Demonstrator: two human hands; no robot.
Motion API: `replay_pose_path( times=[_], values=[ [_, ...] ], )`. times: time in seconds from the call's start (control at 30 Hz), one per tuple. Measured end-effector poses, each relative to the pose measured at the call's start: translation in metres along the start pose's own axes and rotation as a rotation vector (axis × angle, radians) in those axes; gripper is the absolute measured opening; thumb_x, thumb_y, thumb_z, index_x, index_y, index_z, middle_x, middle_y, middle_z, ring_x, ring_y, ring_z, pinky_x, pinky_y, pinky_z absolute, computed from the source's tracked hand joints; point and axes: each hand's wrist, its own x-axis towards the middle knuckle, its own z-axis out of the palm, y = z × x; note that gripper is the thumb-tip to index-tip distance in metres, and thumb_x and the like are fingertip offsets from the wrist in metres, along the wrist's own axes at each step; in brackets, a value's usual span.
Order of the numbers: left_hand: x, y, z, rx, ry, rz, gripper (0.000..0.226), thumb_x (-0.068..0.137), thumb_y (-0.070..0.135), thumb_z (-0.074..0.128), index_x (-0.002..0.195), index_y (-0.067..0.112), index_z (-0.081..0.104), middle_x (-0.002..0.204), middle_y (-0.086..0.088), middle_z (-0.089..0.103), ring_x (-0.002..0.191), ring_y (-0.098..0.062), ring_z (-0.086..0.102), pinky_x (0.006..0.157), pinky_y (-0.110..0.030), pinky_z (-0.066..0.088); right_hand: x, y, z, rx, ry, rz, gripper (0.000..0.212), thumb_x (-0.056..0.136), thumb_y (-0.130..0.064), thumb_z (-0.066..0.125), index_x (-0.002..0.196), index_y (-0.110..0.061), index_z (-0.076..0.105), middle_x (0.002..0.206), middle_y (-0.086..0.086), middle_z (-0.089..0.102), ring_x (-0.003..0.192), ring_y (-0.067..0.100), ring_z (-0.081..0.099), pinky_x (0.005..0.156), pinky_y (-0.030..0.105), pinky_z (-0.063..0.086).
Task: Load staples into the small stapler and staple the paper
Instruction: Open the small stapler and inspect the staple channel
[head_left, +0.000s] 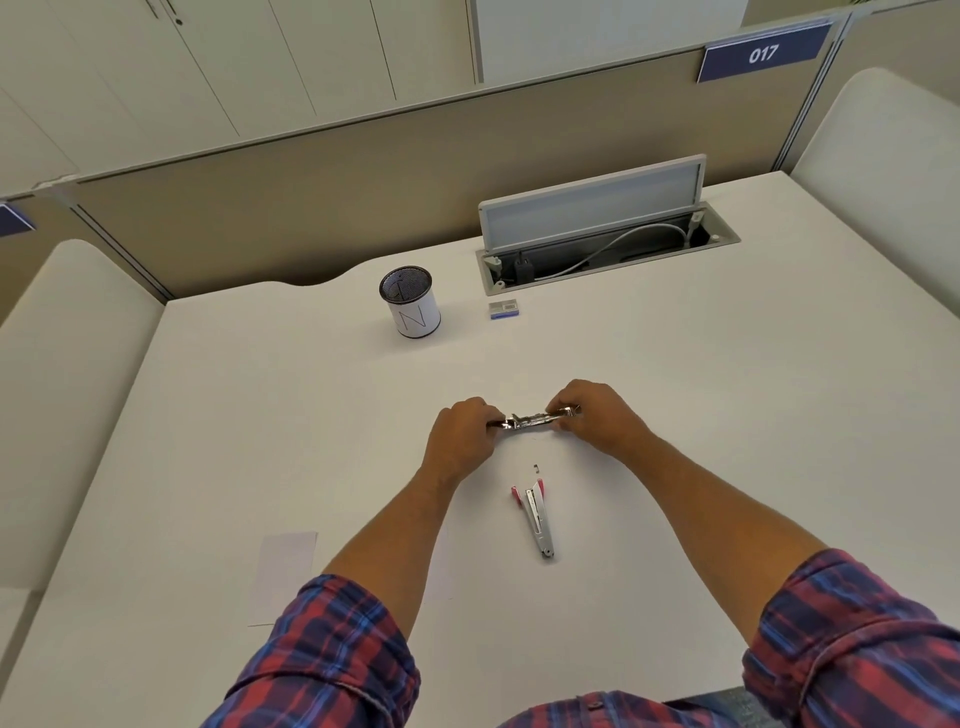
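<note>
Plaid sleeves (332, 654) reach out. Both hands, left hand (460, 436) and right hand (597, 415), pinch the ends of a small metal stapler (530, 421) just past the red tool (535, 514) on the bench (260, 415). Paper (283, 574) lies left of that tool. Fingers could slip, and the springy stapler might snap shut.

Both hands grip a small metal stapler (530, 420), left hand (464, 435) at one end, right hand (597, 415) at the other. A second, pink-tipped stapler (536, 514) lies nearer than the fingers.

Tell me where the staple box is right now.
In the head view, the staple box lies far across the desk, between the pen cup and the open cable tray.
</note>
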Motion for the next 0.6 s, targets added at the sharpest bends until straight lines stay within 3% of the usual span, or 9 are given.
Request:
replay_pose_path(
  times=[0.13,0.33,0.5,0.6],
  values=[
    [-0.002,0.000,0.005,0.016,0.010,0.013,0.027,0.094,0.014,0.059,0.112,0.022,0.077,0.100,-0.003,0.071,0.095,-0.027,0.064,0.085,-0.042,0.048,0.000,-0.004,0.002,-0.219,-0.018,-0.035,0.021,0.092,-0.011,0.065,0.107,-0.017,0.079,0.108,0.001,0.073,0.105,0.023,0.060,0.086,0.039,0.050],
    [-0.002,-0.003,0.009,0.006,0.033,-0.025,0.029,0.096,0.014,0.059,0.120,0.021,0.075,0.109,-0.003,0.070,0.102,-0.027,0.063,0.088,-0.041,0.047,0.000,-0.011,0.007,-0.324,-0.001,-0.020,0.021,0.097,-0.014,0.058,0.108,-0.016,0.077,0.110,0.002,0.070,0.105,0.026,0.060,0.080,0.041,0.054],
    [-0.005,-0.004,0.012,0.016,0.049,-0.015,0.029,0.098,0.016,0.060,0.124,0.023,0.073,0.111,-0.002,0.069,0.103,-0.027,0.061,0.084,-0.037,0.047,-0.015,-0.010,0.016,-0.279,0.193,-0.165,0.016,0.096,-0.010,0.064,0.103,-0.012,0.079,0.102,0.006,0.069,0.099,0.029,0.062,0.068,0.041,0.053],
    [-0.006,-0.006,0.013,0.025,0.047,0.002,0.030,0.098,0.016,0.060,0.124,0.025,0.073,0.112,0.000,0.068,0.104,-0.026,0.061,0.084,-0.037,0.047,-0.015,-0.012,0.020,-0.272,0.055,-0.169,0.017,0.098,-0.018,0.063,0.104,-0.013,0.079,0.104,0.003,0.069,0.099,0.026,0.063,0.075,0.040,0.052]
  ],
)
